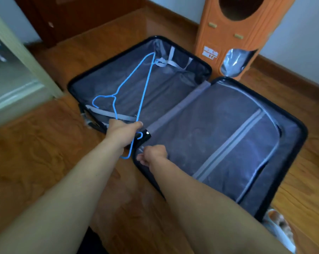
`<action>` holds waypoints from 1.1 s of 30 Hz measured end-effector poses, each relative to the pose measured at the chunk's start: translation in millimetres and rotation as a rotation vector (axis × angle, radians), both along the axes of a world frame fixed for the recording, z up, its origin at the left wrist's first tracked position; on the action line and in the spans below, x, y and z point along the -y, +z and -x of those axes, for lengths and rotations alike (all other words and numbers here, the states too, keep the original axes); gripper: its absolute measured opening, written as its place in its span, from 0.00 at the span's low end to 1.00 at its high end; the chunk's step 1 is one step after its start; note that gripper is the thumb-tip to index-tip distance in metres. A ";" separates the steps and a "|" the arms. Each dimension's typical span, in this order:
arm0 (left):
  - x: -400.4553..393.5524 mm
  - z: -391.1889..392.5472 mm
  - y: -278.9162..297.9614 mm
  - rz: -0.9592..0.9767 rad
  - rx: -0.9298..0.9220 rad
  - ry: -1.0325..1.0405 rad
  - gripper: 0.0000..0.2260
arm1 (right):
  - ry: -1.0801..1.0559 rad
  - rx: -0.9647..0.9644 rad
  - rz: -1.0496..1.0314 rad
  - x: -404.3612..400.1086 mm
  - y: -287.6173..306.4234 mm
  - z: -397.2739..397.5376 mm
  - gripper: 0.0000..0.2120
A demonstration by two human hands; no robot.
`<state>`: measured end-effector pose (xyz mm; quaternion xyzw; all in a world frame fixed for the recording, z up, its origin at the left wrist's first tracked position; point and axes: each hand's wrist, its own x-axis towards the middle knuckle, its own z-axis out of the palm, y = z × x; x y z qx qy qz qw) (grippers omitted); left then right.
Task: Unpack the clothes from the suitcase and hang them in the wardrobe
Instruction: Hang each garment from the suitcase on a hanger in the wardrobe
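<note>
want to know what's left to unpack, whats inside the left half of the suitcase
The left half of the suitcase shows only grey lining and loose straps. The left hand holds blue hangers above it. The other half's zipped cover hides whatever is underneath.

Right hand (pixel 152 154) fingers curled underneath, hidden.

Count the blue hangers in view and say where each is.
2, it seems. One large blue hanger sticks up from the left hand over the suitcase's left half; a second hanger hangs below that hand. More may be hidden.
</note>
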<state>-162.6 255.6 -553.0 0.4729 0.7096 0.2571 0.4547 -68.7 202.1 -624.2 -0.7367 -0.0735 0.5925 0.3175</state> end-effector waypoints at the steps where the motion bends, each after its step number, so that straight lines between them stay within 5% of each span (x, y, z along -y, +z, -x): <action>1: -4.5 3.9 1.3 -0.017 0.020 0.024 0.13 | -0.002 -0.009 -0.002 -11.5 -4.5 5.9 0.09; 4: -12.4 18.1 -0.8 -0.075 0.053 0.052 0.14 | 0.056 -0.071 -0.029 -26.0 -8.9 14.3 0.06; 8: -9.5 40.1 -18.4 -0.048 -0.031 0.031 0.36 | 0.200 -0.059 -0.171 4.1 -9.1 -26.7 0.09; 11: -1.5 36.4 -30.3 -0.029 -0.067 -0.051 0.36 | 0.071 0.589 -0.288 58.1 -6.2 -104.0 0.10; 13: 4.8 21.3 -30.7 0.015 -0.071 -0.100 0.23 | -0.068 0.890 -0.050 97.3 -2.9 -161.7 0.12; 16: 15.1 -5.0 -30.8 0.035 -0.068 -0.150 0.19 | -0.277 0.636 0.377 144.1 -7.4 -217.6 0.26; 19: 18.9 -16.1 -28.8 0.033 -0.043 -0.179 0.25 | -0.430 0.238 0.201 162.2 -16.2 -225.5 0.29; 24: 17.4 -3.3 -22.0 0.011 -0.145 -0.201 0.34 | -0.638 0.185 -0.030 148.4 8.4 -222.5 0.19; 29: -8.0 28.2 18.1 -0.115 -0.127 -0.045 0.36 | -0.268 0.409 -0.383 2.4 133.2 -194.9 0.04; 33: -28.4 55.9 57.9 -0.269 -0.047 0.146 0.37 | 0.210 -0.081 -0.850 -103.2 242.6 -138.4 0.24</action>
